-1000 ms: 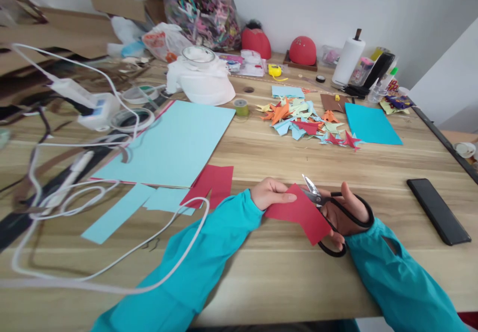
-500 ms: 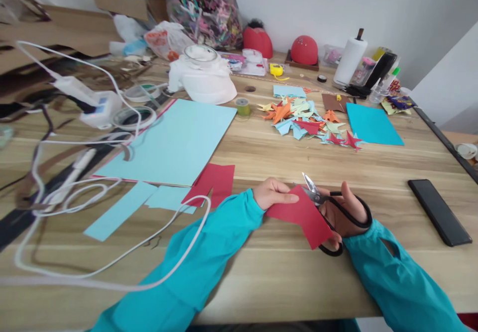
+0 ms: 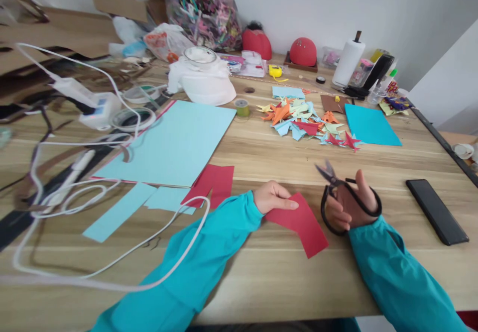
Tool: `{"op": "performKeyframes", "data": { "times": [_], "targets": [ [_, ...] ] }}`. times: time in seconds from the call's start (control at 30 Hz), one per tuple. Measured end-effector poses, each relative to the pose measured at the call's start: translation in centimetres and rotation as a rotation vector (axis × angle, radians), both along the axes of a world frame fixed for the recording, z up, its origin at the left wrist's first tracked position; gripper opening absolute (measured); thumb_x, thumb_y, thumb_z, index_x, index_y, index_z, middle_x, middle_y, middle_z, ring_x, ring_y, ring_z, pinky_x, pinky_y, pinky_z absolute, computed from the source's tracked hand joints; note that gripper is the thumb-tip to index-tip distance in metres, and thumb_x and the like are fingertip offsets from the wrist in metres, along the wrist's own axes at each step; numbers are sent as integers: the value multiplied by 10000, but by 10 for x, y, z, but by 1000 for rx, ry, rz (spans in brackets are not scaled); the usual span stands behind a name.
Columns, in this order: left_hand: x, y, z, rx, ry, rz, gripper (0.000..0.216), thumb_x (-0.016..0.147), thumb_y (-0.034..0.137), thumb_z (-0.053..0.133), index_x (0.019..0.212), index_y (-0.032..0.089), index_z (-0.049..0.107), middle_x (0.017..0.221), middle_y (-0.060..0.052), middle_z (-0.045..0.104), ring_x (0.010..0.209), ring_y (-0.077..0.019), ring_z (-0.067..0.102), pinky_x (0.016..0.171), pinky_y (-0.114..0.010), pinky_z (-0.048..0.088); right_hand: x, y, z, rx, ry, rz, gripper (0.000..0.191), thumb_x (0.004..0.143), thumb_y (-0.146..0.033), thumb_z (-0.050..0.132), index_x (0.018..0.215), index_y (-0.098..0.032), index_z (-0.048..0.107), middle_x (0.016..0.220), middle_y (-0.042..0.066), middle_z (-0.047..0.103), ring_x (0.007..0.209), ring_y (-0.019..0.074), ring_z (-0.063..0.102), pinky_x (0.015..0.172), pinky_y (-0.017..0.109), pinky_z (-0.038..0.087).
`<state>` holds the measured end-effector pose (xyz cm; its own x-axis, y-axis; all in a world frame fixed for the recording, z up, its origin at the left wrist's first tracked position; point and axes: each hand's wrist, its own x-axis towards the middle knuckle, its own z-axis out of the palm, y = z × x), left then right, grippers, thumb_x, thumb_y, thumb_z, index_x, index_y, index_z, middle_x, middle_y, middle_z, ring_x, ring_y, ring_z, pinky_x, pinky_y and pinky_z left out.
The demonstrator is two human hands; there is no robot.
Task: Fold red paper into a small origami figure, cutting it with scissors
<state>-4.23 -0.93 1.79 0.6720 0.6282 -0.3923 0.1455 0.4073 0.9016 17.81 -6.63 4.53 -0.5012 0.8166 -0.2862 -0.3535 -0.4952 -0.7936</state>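
My left hand (image 3: 274, 196) pinches a piece of red paper (image 3: 304, 222) between thumb and fingers. The paper is bent in outline, and its free end hangs toward the right. To the right of it, my right hand (image 3: 349, 205) has its fingers through the loops of black-handled scissors (image 3: 329, 175). The blades are parted and point up and left, apart from the paper. Left of my left hand, more red paper (image 3: 222, 185) lies beside light blue strips (image 3: 119, 212). Small folded paper pieces (image 3: 298, 118) in several colours lie in a pile farther back.
A large light blue sheet (image 3: 175, 138) lies at left, near white cables (image 3: 93, 272). The phone (image 3: 436, 211) rests at right. Farther back are a bright blue sheet (image 3: 373, 125), a thread spool (image 3: 242, 107), a yellow tape measure (image 3: 275, 71) and a white cap (image 3: 209, 83).
The scissors have moved right, away from the red paper, and their blades have opened and turned up and left. The paper's free end has dropped slightly; my left hand stays nearly in place.
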Motion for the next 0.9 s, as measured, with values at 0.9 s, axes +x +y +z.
{"op": "performKeyframes", "data": {
  "times": [0.9],
  "targets": [
    [17,15,-24,34,-173,200,461,357,221,849,781,90,723,736,-82,729,660,-220,679,685,-338,547,47,6,-37,516,-1972,-647,417,751,-363,559,1125,-179,541,852,73,651,777,213,598,663,287,401]
  ]
}}
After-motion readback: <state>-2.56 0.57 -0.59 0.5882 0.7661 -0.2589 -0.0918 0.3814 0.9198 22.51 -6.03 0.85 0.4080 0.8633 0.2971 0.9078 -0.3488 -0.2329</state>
